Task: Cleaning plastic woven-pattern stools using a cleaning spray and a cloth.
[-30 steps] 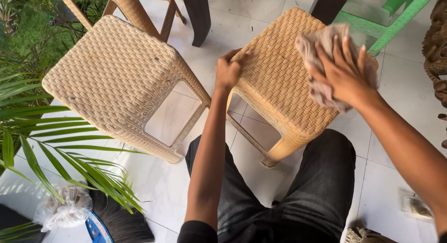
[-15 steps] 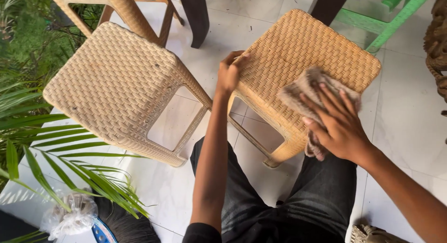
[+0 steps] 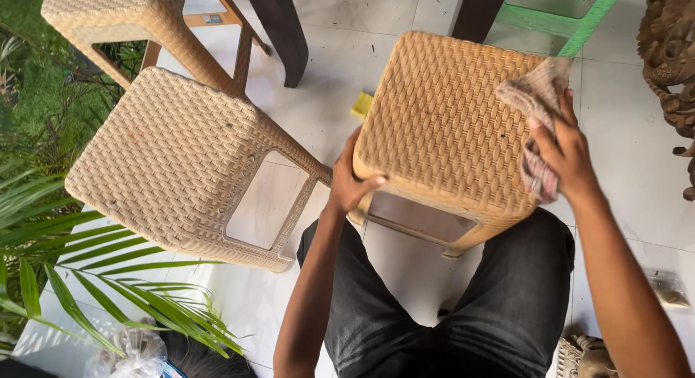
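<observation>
A tan woven-pattern plastic stool (image 3: 441, 124) stands in front of me between my knees. My left hand (image 3: 351, 182) grips its near left corner, thumb along the front edge. My right hand (image 3: 565, 150) holds a crumpled beige cloth (image 3: 536, 95) pressed against the stool's right edge, near the far right corner. My legs in dark trousers (image 3: 434, 320) show below the stool.
A second matching stool (image 3: 181, 168) stands to the left, a third (image 3: 108, 16) at the upper left. Dark table legs (image 3: 279, 30) and a green frame (image 3: 572, 19) stand behind. Palm leaves (image 3: 79, 276) fill the lower left; a carved wooden piece (image 3: 670, 59) is at the right. A small yellow object (image 3: 362, 104) lies on the white tile floor.
My right hand has swept the cloth from the stool's near middle top out to the right edge. The view has moved closer to the stool. My left hand keeps its grip.
</observation>
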